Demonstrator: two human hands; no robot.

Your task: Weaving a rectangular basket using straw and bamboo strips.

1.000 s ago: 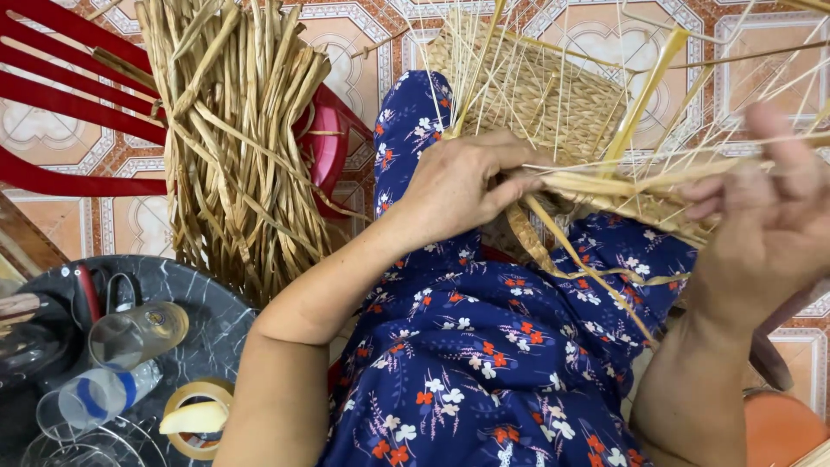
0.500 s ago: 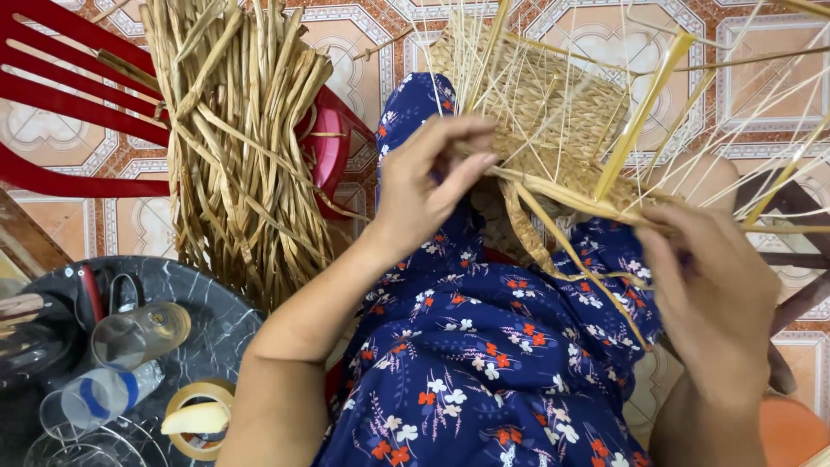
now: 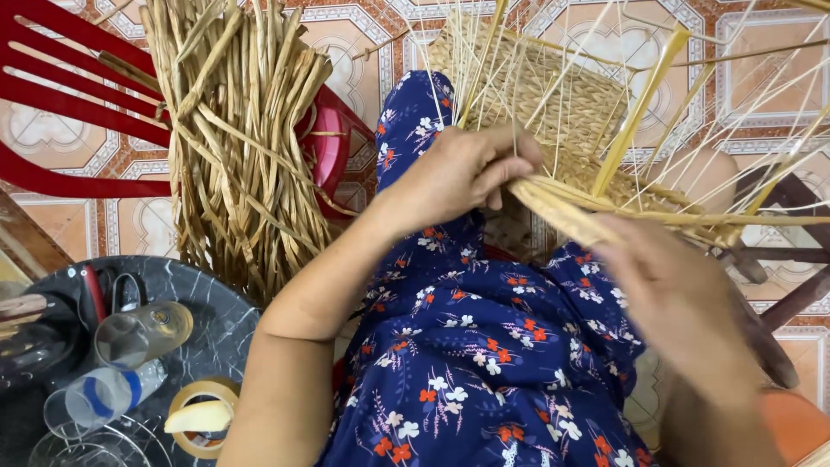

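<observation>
The left hand (image 3: 462, 173) is curled around a flat bunch of pale straw strands (image 3: 605, 207), thumb and fingers pressed together on it where the bunch meets the woven panel (image 3: 553, 95). The right hand (image 3: 683, 303) is blurred with motion just below and right of the panel; it lies open and loose under the strands, and whether it grips any of them cannot be told.

The panel is a half-made square of tan weave, propped on the person's lap, which is covered in dark blue floral cloth (image 3: 484, 363). It sits directly above the left hand and touches its knuckles. Many thin loose strands fan out from the panel's edges, up and to the right.

The strands look light, dry and springy, bending without breaking but likely to kink or split if folded sharply. They seem best held close to the panel, pinched flat as a bunch, since the free ends would flop. The panel itself looks light yet fairly stiff, and could be held by its finished edge.

Left of the panel, a thick bundle of dried reeds (image 3: 242, 147) leans over a red plastic chair (image 3: 86, 104). Further left and below the panel, a dark round worktop (image 3: 216, 337) carries a glass (image 3: 143, 333), a small plastic bottle (image 3: 108, 398) lying on its side, a roll of tape (image 3: 201, 417) and scissors (image 3: 128, 290). The floor (image 3: 769, 78) beyond the panel is patterned tile.
</observation>
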